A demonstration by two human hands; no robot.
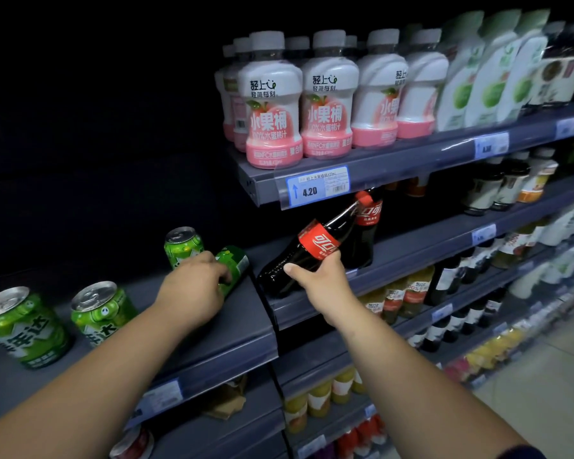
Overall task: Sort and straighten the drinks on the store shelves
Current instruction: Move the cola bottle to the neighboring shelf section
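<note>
Left hand (193,286) grips tipped green can (236,260), fingers hiding its middle; right hand (322,279) grips tilted cola bottle (315,246). Top-shelf far-right bottles (491,77) blurred; labels unreadable.

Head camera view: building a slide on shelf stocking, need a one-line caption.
Sorting drinks: the right hand grips a tilted cola bottle while the left hand holds a tipped green can.

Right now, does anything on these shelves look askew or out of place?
Yes. A green can lies on its side, held by the left hand, and the cola bottle in the right hand leans steeply.
</note>
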